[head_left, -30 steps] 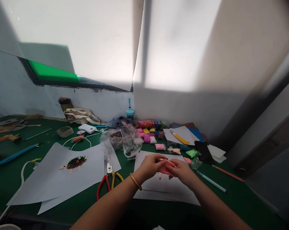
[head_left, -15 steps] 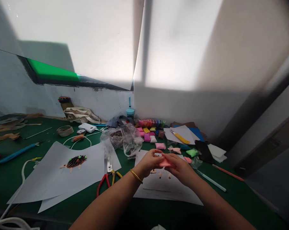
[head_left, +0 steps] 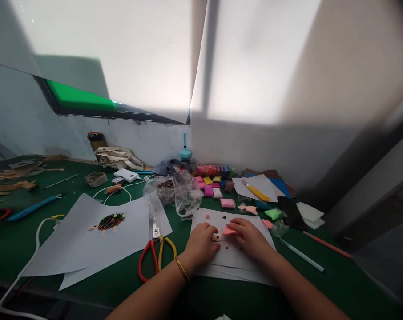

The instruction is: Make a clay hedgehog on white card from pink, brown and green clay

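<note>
Right of lower centre, the right hand (head_left: 251, 238) is pinching pink clay (head_left: 228, 231) at its fingertips, the left hand (head_left: 201, 244) showing an unclear grip.

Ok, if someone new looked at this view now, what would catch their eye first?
Probably the dark, spiky animal figure on the white paper at the left. Next, the pink lump in the right hand, over another white sheet, with the left hand nearby. Then the red-handled scissors, between the two papers on the green table.
</note>
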A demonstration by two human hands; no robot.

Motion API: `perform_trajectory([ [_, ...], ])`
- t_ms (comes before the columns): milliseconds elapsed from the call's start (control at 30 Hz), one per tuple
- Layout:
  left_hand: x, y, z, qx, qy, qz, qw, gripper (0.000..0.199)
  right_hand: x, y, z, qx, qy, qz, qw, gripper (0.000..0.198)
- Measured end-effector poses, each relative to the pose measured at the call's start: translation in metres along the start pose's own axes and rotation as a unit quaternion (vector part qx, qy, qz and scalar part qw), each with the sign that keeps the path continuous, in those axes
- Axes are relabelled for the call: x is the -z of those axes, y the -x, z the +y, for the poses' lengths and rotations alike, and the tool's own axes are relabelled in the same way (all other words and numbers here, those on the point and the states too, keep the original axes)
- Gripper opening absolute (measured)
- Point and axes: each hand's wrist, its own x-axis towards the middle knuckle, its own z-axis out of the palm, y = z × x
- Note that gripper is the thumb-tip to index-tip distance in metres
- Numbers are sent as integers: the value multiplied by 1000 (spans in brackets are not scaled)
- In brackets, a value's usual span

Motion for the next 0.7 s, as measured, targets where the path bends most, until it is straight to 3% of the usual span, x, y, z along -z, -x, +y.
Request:
perform_trajectory([
  [200, -1, 3, 2, 4, -22, -10, 1000, 39, -5, -3, 2, 31, -8, -12, 999, 41],
  [533, -2, 7, 1, -26, -40, -1, 999, 28, -8, -2, 6, 49, -9, -23, 999, 37],
  [700, 1, 8, 4, -37, -42, -10, 998, 27, -8, -1, 2, 49, 2, 3, 999, 36],
])
